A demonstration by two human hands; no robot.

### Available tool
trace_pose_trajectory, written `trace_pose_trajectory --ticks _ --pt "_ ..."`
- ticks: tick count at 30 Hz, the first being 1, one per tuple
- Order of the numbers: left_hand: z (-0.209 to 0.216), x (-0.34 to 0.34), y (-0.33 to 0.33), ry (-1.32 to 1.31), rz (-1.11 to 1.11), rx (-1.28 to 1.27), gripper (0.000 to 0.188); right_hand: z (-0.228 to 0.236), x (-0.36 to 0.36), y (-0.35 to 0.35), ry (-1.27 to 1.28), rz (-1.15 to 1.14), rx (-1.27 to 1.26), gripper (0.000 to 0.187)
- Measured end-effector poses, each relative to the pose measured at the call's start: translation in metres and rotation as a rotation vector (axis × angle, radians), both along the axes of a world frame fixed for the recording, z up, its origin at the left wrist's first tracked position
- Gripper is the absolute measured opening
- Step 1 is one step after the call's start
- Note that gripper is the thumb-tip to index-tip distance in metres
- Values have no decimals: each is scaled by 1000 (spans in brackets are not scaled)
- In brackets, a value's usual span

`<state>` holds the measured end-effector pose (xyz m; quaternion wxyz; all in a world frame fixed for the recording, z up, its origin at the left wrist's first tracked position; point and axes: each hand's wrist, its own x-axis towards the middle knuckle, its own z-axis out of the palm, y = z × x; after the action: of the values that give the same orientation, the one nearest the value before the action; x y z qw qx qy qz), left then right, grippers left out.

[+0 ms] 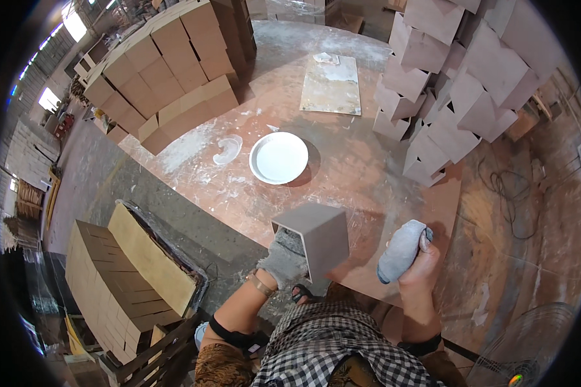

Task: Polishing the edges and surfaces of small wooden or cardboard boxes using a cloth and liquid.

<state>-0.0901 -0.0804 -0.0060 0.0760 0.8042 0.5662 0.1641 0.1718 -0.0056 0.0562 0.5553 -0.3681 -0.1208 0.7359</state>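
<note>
A grey open-ended box [326, 238] is held above the table's near edge, tilted, with its opening toward me. My left hand [285, 255], in a grey knit glove, reaches inside that opening and carries the box; its fingers are hidden in there. Off to the right, my bare right hand [421, 263] is closed round a bundled grey-blue cloth [400, 250], apart from the box. Beyond the box stands a round white bowl [279, 158]; its inside is white too, and I cannot tell what is in it.
The reddish table [342, 155] bears white smears. A translucent curved piece [228, 149] lies left of the bowl, a stained board [331, 87] behind it. Brown boxes [168, 58] are stacked far left, greyish boxes [455, 97] far right. More boxes [106, 284] stand lower left, a fan [529, 342] lower right.
</note>
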Motion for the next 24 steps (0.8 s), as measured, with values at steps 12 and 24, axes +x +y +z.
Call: trace_pose_trajectory --ticks 12,24 --pt "-55 -14 59 -84 -162 -526 33 -73 -7 9 -201 -14 -207 18" --pt "-56 34 73 -157 137 -649 51 -51 -35 33 -1293 714 1346 12"
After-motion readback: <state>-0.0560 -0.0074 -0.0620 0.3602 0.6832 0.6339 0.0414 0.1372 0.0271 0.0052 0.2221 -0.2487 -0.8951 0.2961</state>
